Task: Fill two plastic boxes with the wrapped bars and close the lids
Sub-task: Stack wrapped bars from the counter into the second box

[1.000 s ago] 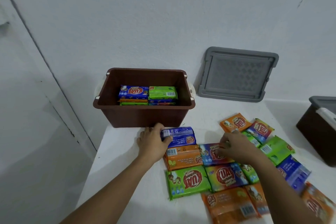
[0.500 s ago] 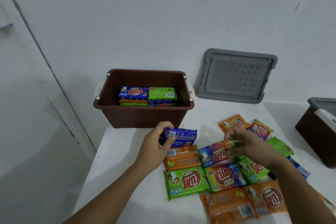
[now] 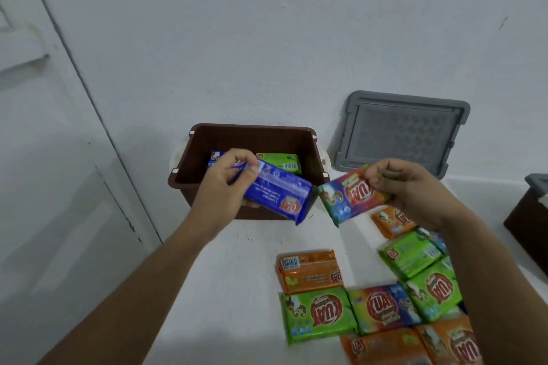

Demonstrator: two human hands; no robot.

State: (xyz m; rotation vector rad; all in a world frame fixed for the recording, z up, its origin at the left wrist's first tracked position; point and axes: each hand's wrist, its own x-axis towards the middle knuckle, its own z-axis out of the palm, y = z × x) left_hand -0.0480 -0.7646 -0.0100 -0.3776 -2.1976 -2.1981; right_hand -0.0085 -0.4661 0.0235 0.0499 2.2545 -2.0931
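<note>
An open brown plastic box (image 3: 255, 133) stands at the back of the white table, with wrapped bars (image 3: 281, 163) stacked inside. My left hand (image 3: 225, 187) grips a blue wrapped bar (image 3: 281, 194) in the air over the box's front wall. My right hand (image 3: 412, 190) pinches a multicoloured wrapped bar (image 3: 350, 197) just right of the box. Several orange, green and multicoloured bars (image 3: 320, 312) lie on the table in front. A second brown box (image 3: 527, 216) with a grey lid sits at the right edge.
A grey lid (image 3: 403, 133) leans against the white wall behind the table, right of the open box. The table (image 3: 231, 290) ends at the left, where a pale door or panel (image 3: 59, 187) stands beyond the edge.
Both hands have lifted their bars off the table and carried them up toward the open box. The camera has tilted, so the loose bars now sit lower in view.
</note>
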